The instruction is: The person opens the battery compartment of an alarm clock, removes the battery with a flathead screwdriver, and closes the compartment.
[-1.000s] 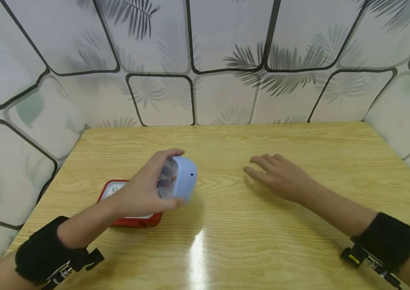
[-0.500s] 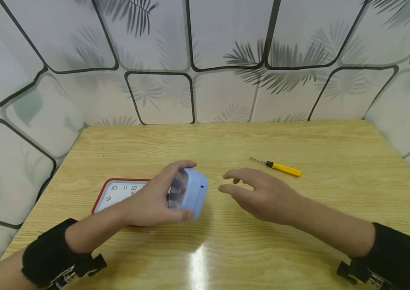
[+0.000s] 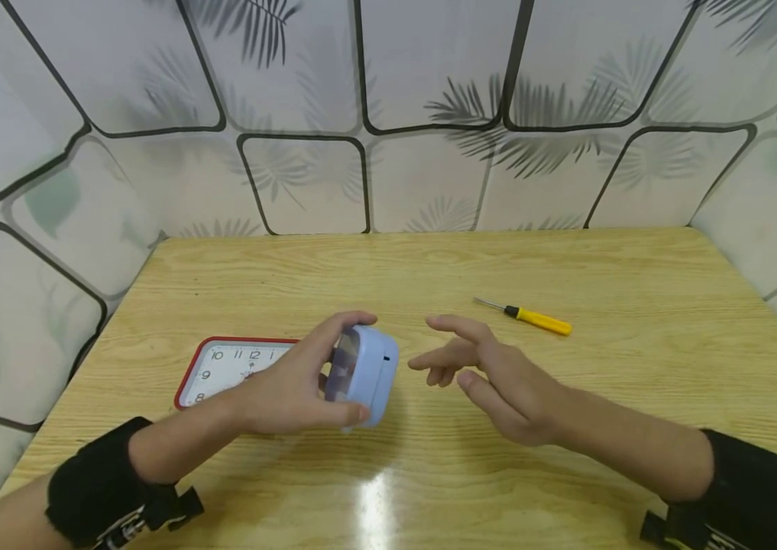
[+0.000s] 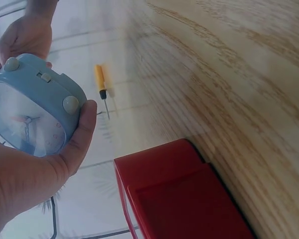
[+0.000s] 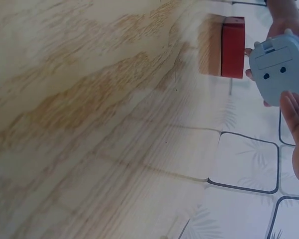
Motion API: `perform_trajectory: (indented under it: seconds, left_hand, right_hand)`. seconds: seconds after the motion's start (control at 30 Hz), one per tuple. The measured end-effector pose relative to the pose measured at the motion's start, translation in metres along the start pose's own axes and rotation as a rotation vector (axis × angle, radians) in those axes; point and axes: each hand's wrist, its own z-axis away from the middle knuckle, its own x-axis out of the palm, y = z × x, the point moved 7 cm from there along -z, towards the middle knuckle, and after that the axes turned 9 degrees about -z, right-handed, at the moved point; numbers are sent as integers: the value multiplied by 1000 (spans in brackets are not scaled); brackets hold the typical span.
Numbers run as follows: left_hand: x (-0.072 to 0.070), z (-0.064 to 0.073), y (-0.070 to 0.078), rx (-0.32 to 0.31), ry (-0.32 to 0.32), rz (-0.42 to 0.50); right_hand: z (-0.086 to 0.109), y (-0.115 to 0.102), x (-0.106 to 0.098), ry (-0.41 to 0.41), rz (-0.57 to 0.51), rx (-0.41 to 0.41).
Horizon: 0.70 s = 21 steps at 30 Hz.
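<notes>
My left hand (image 3: 299,382) grips a light blue alarm clock (image 3: 377,374) by its edges above the table. Its clear front faces my left palm; two round feet and a small switch show on its underside in the left wrist view. The right wrist view shows the clock's back (image 5: 279,62) with a rectangular cover outline and two dark knobs. My right hand (image 3: 505,386) hovers just right of the clock in the head view, fingers partly extended, holding nothing. Beyond it lies a yellow-handled screwdriver (image 3: 542,321) on the table.
A red-framed clock with a white dial (image 3: 226,370) lies face up on the table at left, partly covered by my left hand and forearm. The wooden table (image 3: 388,267) ends at a patterned wall behind. Both wrists wear black camera bands.
My left hand has carried the alarm clock rightward and slightly nearer me. My right hand has moved left and nearer from over the screwdriver, which now shows, and its fingers have spread.
</notes>
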Motion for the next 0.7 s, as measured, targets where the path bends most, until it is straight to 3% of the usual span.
perform_trajectory:
  seconds: [0.13,0.3,0.53,0.7]
  left_hand:
    - [2,0,1,15,-4,21]
    - [6,-1,1,23,-22,69]
    - [15,-3,0,48,-70,219]
    - [21,-5,-1,85,-113,346]
  right_hand:
    - [2,2,1,0,-46,5]
    - [4,4,2,-8,-25,-3]
    - [4,3,5,-33,10,-17]
    - [4,3,6,-47,-38,-19]
